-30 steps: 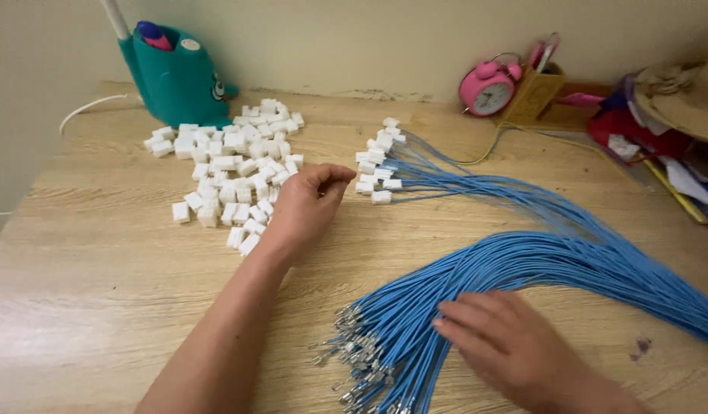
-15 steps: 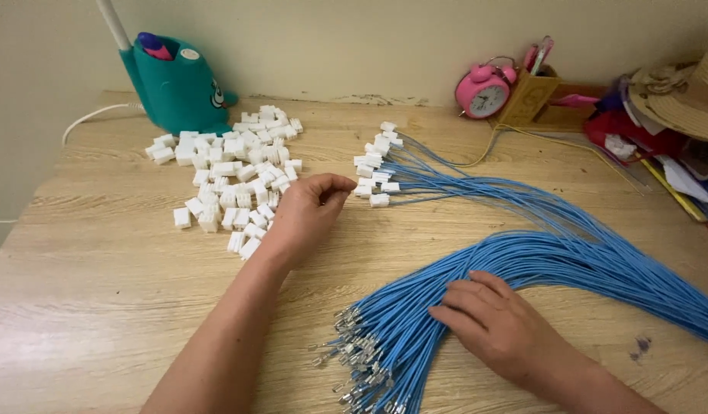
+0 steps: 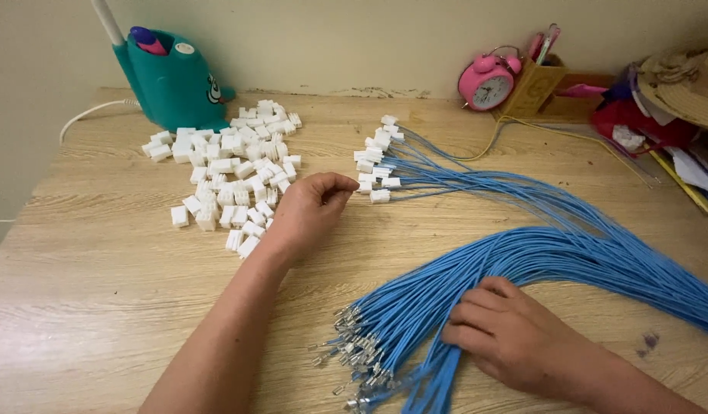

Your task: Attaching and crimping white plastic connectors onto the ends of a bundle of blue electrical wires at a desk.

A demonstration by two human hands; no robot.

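Note:
My left hand (image 3: 308, 211) lies on the wooden table (image 3: 101, 307), between a heap of loose white plastic connectors (image 3: 231, 180) and a small group of connectors fitted on blue wires (image 3: 377, 165). Its thumb and fingers are pinched together beside that group, and what they hold is hidden. My right hand (image 3: 511, 341) rests palm down on a thick bundle of blue wires (image 3: 568, 253), with its fingers curled over the strands. The wires' bare metal terminals (image 3: 354, 360) fan out just left of it.
A teal desk-lamp base (image 3: 174, 77) with a white cord stands at the back left. A pink alarm clock (image 3: 482, 80), a pen holder (image 3: 539, 80), a straw hat (image 3: 687, 80) and some clutter line the back right by the wall.
My right hand has slid left and further onto the blue bundle, toward the terminal ends. My left hand has stayed by the connectors, and its fingers have closed more tightly.

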